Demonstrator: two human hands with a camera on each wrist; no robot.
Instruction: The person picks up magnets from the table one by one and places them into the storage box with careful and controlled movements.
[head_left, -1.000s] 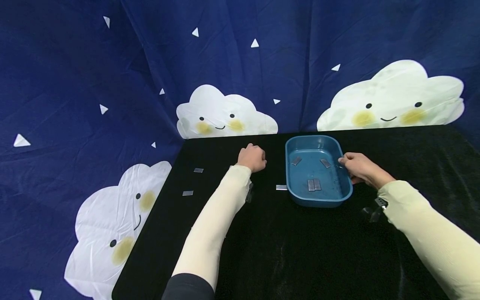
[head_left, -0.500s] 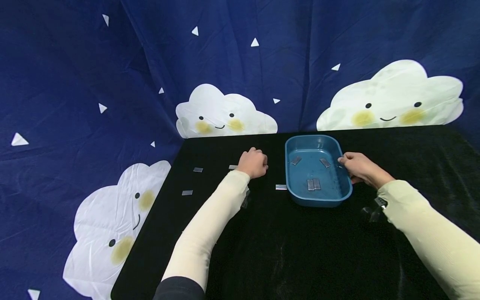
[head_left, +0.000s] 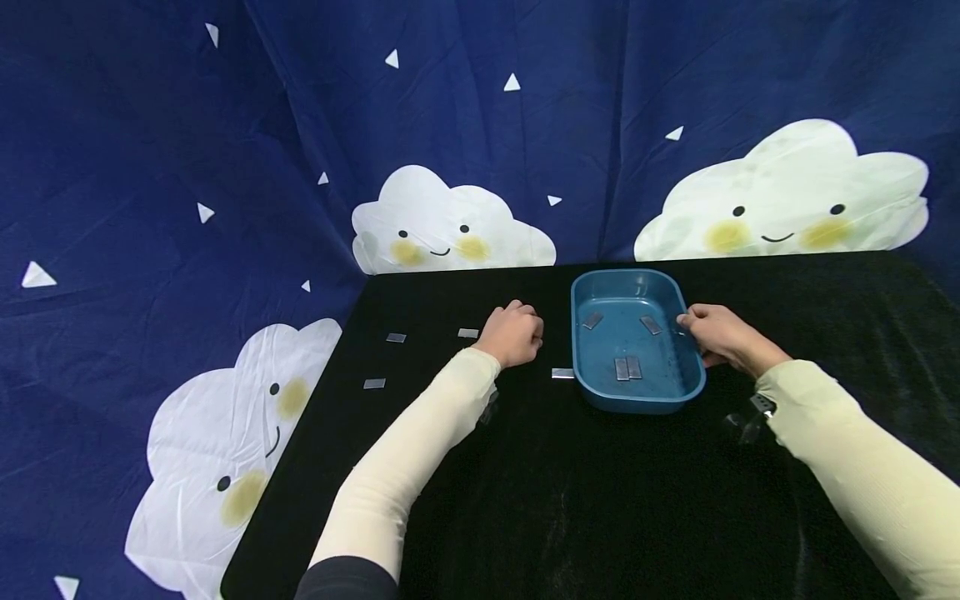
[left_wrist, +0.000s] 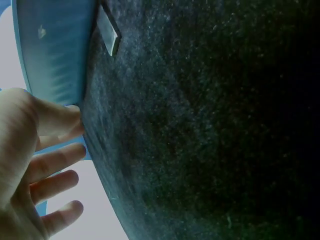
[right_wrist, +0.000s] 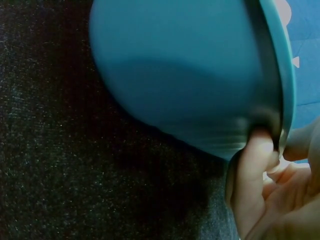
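Note:
My right hand (head_left: 726, 340) grips the right rim of a blue plastic tray (head_left: 637, 400); the right wrist view has fingers (right_wrist: 252, 175) at its outer wall under the rim. To the tray's left, my left hand (head_left: 512, 335) is over the black cloth. Its thumb and index fingertip lie close together and the other fingers (left_wrist: 55, 185) are slightly bent, with nothing seen between them. A small flat silvery rectangular piece (head_left: 562, 374) lies against the tray's left side, also in the left wrist view. Another such piece (head_left: 468, 333) lies left of my left hand.
Inside the tray lie several more flat pieces, two of them side by side near the front (head_left: 627, 368). Farther left on the black table (head_left: 600, 500) are two pieces (head_left: 396, 338) (head_left: 374, 384). A blue cloud-print curtain (head_left: 465, 100) hangs behind.
My left hand has moved right and toward me, baring the flat piece to its left. My right hand and the tray have stayed in place.

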